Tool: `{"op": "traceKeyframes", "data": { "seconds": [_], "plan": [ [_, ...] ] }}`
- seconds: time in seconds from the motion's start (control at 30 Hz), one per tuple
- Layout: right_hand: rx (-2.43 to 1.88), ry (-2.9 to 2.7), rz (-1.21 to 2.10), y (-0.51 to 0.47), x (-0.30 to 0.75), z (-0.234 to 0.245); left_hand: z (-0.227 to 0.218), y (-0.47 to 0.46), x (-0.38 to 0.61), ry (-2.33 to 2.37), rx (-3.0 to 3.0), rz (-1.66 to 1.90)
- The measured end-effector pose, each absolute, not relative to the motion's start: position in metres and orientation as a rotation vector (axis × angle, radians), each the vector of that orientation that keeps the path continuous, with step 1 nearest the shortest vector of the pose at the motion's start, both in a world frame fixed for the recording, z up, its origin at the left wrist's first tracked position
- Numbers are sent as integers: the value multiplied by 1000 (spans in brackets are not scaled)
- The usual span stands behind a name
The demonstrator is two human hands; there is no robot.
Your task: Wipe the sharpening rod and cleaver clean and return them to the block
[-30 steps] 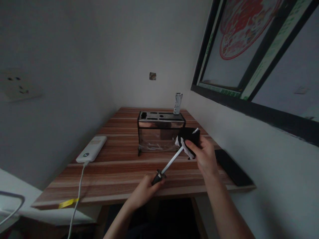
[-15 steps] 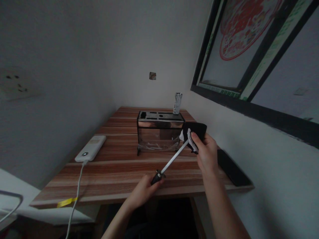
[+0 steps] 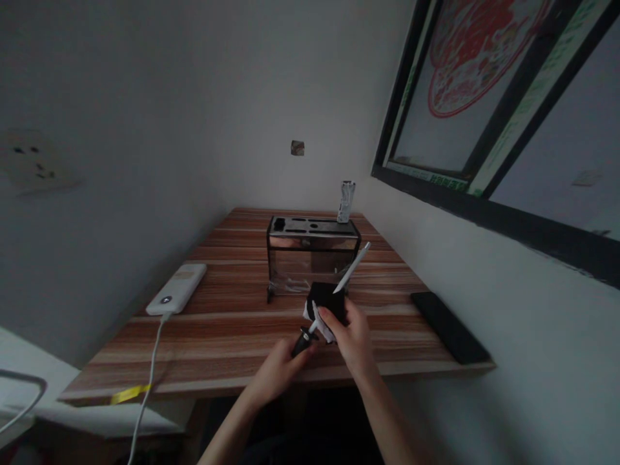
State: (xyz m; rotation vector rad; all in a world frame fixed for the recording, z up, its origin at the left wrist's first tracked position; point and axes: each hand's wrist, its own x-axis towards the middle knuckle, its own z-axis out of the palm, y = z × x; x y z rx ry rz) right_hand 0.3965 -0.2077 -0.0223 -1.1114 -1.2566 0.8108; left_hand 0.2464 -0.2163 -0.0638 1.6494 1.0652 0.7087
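Note:
My left hand [image 3: 277, 374] is closed round the black handle of a sharpening steel [image 3: 352, 267], near the front edge of the table. The light rod slants up and to the right. My right hand [image 3: 352, 336] pinches a black and white cloth [image 3: 327, 303] around the rod, close to the guard. Past the cloth, the far end of the rod sticks out bare. Just behind stands a knife block [image 3: 314, 241] with a slotted metal top and a clear front. A silvery wrapped handle [image 3: 345, 201] rises from its right end.
A white power bank [image 3: 177, 289] with a white cable [image 3: 154, 368] lies on the left of the striped wooden table [image 3: 232, 329]. On the right lies a black phone [image 3: 450, 326] by the wall. A dark-framed window [image 3: 436, 184] is above it.
My right hand has slid the cloth down the rod toward the handle, leaving the far end uncovered. My left hand has stayed almost in place.

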Motion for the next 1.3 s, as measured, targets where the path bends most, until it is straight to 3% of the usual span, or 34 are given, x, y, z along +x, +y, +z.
{"op": "traceKeyframes", "data": {
  "seconds": [0.97,1.3],
  "plan": [
    [-1116,-1259,822,-225,383,-39,-72,-215,246,1019,1702,773],
    [-1091,-1209,816,-219,398,-20,-65,-216,247,1027,1732,737]
  ]
}}
